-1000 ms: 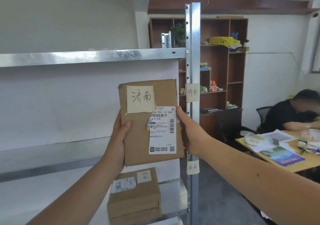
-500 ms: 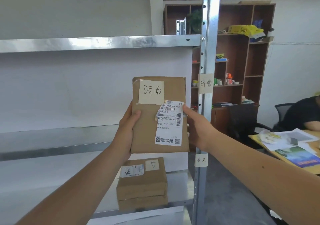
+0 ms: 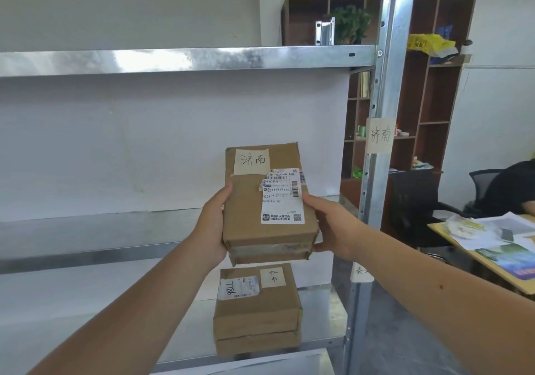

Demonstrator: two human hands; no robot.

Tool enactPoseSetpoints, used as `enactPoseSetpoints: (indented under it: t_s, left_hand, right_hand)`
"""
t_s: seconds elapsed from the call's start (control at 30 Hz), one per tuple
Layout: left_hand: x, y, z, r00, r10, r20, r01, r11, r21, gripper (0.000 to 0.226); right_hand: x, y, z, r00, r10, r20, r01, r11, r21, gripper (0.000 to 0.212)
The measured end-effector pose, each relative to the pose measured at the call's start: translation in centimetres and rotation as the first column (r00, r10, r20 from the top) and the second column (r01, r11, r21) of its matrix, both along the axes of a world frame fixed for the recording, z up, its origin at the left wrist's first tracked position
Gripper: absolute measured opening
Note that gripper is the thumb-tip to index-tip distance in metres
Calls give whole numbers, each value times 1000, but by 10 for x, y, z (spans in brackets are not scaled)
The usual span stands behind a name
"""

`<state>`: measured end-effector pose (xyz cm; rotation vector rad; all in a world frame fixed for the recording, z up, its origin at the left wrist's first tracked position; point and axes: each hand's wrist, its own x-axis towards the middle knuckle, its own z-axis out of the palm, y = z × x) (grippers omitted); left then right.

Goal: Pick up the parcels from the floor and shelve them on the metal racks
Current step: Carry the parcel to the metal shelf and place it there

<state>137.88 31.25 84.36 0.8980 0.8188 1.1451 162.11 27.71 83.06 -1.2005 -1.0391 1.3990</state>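
Observation:
I hold a brown cardboard parcel (image 3: 249, 201) between both hands, tilted back with its labelled top towards me, at the front edge of the middle metal shelf (image 3: 101, 235). My left hand (image 3: 212, 224) grips its left side and my right hand (image 3: 330, 227) its right side. It carries a handwritten paper tag and a white shipping label. A second brown parcel (image 3: 256, 314) lies flat on the lower shelf (image 3: 321, 314) right below. The rack's upright post (image 3: 382, 99) stands just right of my right hand, with a handwritten tag (image 3: 379, 135) taped on it.
The top shelf (image 3: 173, 59) runs overhead. A white wall backs the rack. Right of the post are a brown cubby cabinet (image 3: 434, 91), a black office chair (image 3: 411, 201), and a desk (image 3: 489, 244) with papers where a person in black sits.
The parcel has tipped from upright to leaning back and sunk lower towards the middle shelf, both hands still on it. My view has shifted closer to the rack and downward.

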Motion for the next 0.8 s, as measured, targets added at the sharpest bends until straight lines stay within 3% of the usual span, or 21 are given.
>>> enactPoseSetpoints:
  t_s: [0.1, 0.3, 0.47, 0.63, 0.73, 0.8]
  left_hand:
    - [-6, 7, -5, 998, -3, -60, 2, 1000, -14, 38]
    - [-12, 22, -8, 976, -65, -206, 71, 997, 24, 39]
    - [-13, 28, -9, 966, -64, -250, 73, 997, 28, 45]
    - [-7, 30, 5, 865, 176, -470, -118, 982, 150, 59]
    - [-5, 33, 8, 782, 315, -537, -180, 940, 289, 32]
    - [-8, 34, 6, 728, 383, -568, -198, 911, 361, 31]
  right_hand:
    - [-3, 3, -6, 1000, -17, 24, 18, 999, -49, 36]
    - [-14, 9, -4, 985, -156, 75, 164, 980, -117, 70]
    - [-17, 7, 3, 982, -163, 92, 176, 972, -159, 77]
    - [-22, 7, 10, 983, -147, 110, 167, 966, -198, 80]
    - [-26, 6, 11, 982, -155, 109, 175, 962, -209, 74]
    - [-29, 5, 11, 984, -145, 107, 165, 962, -216, 73]
